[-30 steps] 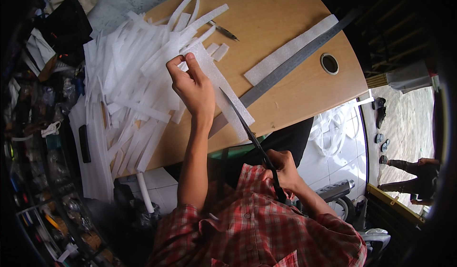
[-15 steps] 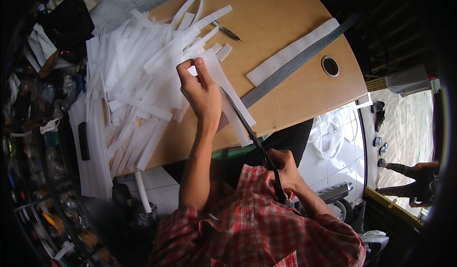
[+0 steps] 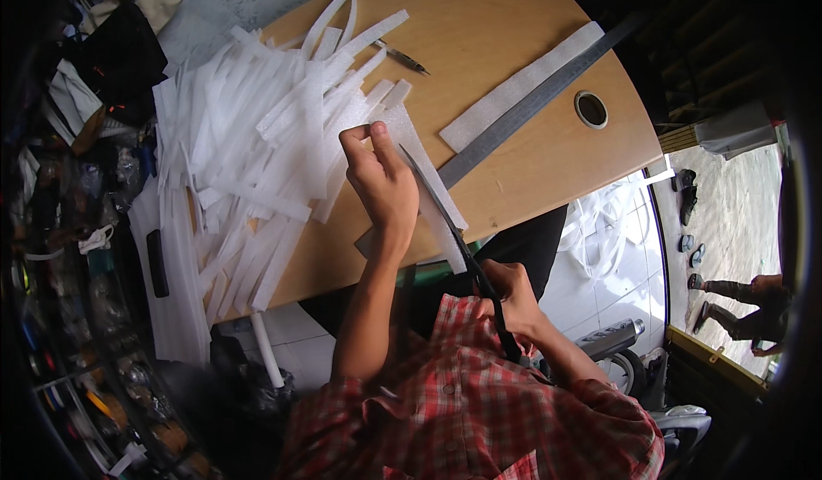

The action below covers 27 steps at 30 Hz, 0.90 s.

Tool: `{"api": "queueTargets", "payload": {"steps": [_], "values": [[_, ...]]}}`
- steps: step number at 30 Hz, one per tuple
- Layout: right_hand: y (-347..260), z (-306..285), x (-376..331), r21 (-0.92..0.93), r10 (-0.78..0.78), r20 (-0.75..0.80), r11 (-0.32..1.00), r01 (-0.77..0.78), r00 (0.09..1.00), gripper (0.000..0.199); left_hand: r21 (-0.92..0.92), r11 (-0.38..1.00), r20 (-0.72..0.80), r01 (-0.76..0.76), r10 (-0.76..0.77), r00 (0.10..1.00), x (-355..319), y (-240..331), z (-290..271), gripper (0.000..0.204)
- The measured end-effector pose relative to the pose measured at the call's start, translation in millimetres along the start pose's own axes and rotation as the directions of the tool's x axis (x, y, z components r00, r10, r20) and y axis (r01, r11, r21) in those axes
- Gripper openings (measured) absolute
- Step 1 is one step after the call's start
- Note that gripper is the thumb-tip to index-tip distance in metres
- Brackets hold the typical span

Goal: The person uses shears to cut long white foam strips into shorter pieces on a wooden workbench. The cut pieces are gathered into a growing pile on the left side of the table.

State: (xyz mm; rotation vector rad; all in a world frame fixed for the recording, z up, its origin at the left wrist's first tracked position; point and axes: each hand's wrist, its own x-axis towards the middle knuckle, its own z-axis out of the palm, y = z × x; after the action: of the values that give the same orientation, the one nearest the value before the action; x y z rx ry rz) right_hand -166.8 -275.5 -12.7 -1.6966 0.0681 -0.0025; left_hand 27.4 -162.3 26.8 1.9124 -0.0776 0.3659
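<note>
The left hand (image 3: 381, 180) is seen raised over the near edge of the table, its fingers curled and pinched on the far end of a white foam strip (image 3: 428, 190) that runs from the fingertips back toward the body. Just to the right of this hand, the long dark blades of a pair of black-handled scissors (image 3: 458, 240) are laid along the strip, their tips reaching almost to the left thumb. The handles are gripped by the right hand (image 3: 512, 302), which is closed around them close to the chest, above a red checked shirt (image 3: 462, 411). Whether the blades are parted or shut cannot be told. To the left of the left hand and beyond it, a loose heap of cut white foam strips (image 3: 257, 155) is spread, some of them hanging over the edge. Everything is borne by a rounded light wooden tabletop (image 3: 505, 17). Further to the right of the hands, a long grey metal ruler (image 3: 531, 107) is laid slantwise, with a wider white foam band (image 3: 514, 90) touching its far side. Beyond the left hand, a small dark pen-like tool (image 3: 402, 57) is seen near the heap, and a round cable hole (image 3: 591, 109) is cut in the wood past the ruler.
</note>
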Motion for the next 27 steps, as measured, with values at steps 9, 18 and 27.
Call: {"api": "queueTargets", "payload": {"steps": [9,18,27], "values": [[-3.1,0.6,2.5,0.035,0.065,-0.001,0.997,-0.065,0.998,0.072,-0.033,0.998,-0.004,-0.055,0.055,0.998,-7.1,-6.8,-0.6,0.028],[-3.5,10.0,14.2,-0.002,0.053,-0.013,0.999,-0.053,0.998,0.074,0.014,0.998,0.002,-0.059,0.059,0.998,-0.7,-10.9,-14.3,0.032],[-10.1,12.0,30.4,0.081,0.151,0.059,0.985,-0.156,0.987,0.070,-0.016,1.000,0.078,-0.023,0.024,0.997,0.1,-11.2,-27.3,0.028]]}}
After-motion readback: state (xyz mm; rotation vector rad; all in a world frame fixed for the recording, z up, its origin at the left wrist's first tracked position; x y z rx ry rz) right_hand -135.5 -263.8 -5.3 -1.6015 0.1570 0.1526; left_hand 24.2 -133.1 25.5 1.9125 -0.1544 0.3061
